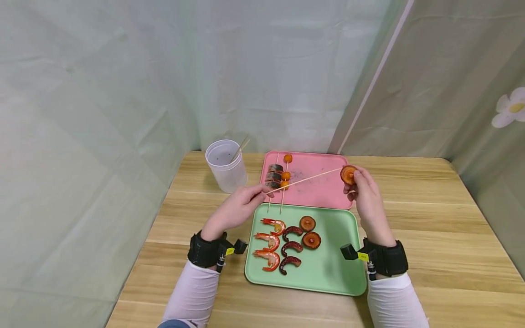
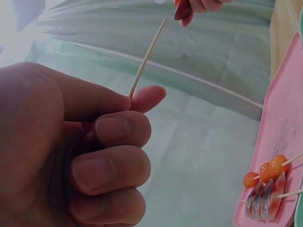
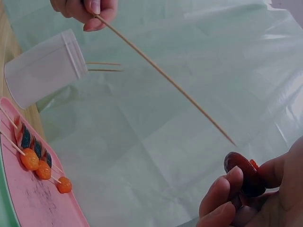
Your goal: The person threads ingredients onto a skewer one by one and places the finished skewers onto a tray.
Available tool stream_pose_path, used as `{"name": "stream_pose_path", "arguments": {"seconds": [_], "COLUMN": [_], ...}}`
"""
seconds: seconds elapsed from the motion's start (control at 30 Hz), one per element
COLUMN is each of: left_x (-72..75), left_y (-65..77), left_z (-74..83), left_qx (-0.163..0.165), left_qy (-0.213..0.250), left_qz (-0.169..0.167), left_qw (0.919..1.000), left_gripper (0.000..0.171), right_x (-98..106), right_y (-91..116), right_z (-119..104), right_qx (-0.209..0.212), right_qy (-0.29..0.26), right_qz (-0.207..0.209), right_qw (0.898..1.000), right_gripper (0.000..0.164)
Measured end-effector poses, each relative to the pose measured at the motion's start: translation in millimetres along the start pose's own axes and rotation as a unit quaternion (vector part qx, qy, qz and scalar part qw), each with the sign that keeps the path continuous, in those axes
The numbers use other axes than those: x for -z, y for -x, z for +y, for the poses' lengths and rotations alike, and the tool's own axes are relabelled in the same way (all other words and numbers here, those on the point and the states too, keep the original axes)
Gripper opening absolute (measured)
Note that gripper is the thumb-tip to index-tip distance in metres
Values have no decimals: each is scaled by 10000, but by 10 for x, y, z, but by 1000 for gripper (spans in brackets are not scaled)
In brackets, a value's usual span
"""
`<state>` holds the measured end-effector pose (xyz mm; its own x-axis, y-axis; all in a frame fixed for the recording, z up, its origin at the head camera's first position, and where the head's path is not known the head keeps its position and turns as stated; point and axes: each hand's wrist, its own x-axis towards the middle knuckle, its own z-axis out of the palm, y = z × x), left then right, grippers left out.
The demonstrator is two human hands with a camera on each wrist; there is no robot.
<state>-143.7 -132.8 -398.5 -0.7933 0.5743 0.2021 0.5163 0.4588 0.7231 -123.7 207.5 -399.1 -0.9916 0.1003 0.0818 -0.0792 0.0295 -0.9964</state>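
My left hand (image 1: 238, 207) pinches the near end of a wooden skewer (image 1: 305, 179) between thumb and forefinger, the other fingers curled. The skewer slants up to the right over the pink tray, bare along its length. In my right hand (image 1: 367, 196) a brown mushroom cap (image 1: 348, 175) is held between thumb and fingers, its stem side toward the head view. The right wrist view shows the skewer's pointed tip just short of the mushroom (image 3: 244, 174). Below, on the green tray (image 1: 340, 273), lie two more mushrooms (image 1: 311, 240), shrimp (image 1: 267, 259) and dark curled tentacle-like pieces (image 1: 290, 264).
The pink tray (image 1: 320, 191) at the back bears a skewer of orange balls (image 1: 285, 176) and a skewer of silvery fish slices (image 1: 274, 176). A white tub (image 1: 227, 175) with a few skewers (image 1: 241, 148) stands to the left. Pale curtains hang behind the wooden table (image 1: 434, 228).
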Motion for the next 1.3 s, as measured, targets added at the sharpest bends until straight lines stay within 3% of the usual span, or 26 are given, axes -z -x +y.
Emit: {"name": "stream_pose_path", "arguments": {"seconds": [0.2, 0.3, 0.7, 1.13, 1.3], "left_x": [-9, -14, -39, -263, -316], "left_y": [-2, 0, -17, -101, -118], "left_z": [3, 2, -7, 98, 118], "left_qx": [-192, -140, -162, -235, -291], "left_qy": [-23, -54, 48, 285, 291], "left_qz": [-173, -236, -161, -28, -56], "left_qw": [9997, 9996, 9997, 9993, 9991], "left_gripper": [23, 25, 25, 23, 21], "right_x": [-35, -49, -107, -405, -495], "right_y": [11, 18, 29, 123, 159], "right_z": [-12, -13, -30, 40, 74], "right_qx": [93, 144, 195, 235, 175], "right_qy": [-14, 55, 191, 562, 633], "right_qz": [-42, -104, -248, -1412, -1666], "right_qw": [9999, 9998, 9993, 9881, 9838], "right_gripper": [41, 40, 41, 34, 34]}}
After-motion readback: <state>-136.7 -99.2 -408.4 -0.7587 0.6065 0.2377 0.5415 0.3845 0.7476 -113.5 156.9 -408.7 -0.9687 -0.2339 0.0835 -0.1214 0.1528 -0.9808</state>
